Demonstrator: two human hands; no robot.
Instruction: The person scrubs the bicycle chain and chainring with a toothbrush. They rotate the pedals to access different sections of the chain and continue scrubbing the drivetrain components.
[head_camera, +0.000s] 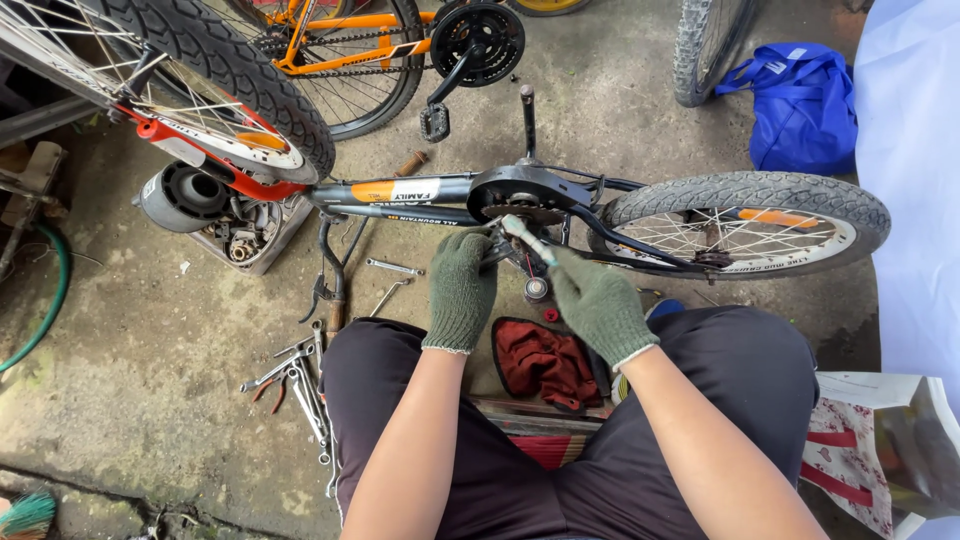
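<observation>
A small black bicycle (420, 195) lies on its side on the concrete in front of me, its rear wheel (745, 225) to the right. Both my hands wear dark green knit gloves. My right hand (598, 303) grips the handle of a metal wrench (525, 238) whose head sits at the crank area under the black chain guard (530, 190). My left hand (460, 288) rests against the frame just left of the crank, fingers curled by the chain. A crank arm (527, 120) sticks up behind the guard.
Several spanners and pliers (295, 380) lie on the ground to my left, two more wrenches (392, 268) nearer the frame. A red rag (545, 362) sits between my knees. A parts box (245, 235), an orange bike (360, 50), a blue bag (805, 105) and a green hose (50, 300) surround me.
</observation>
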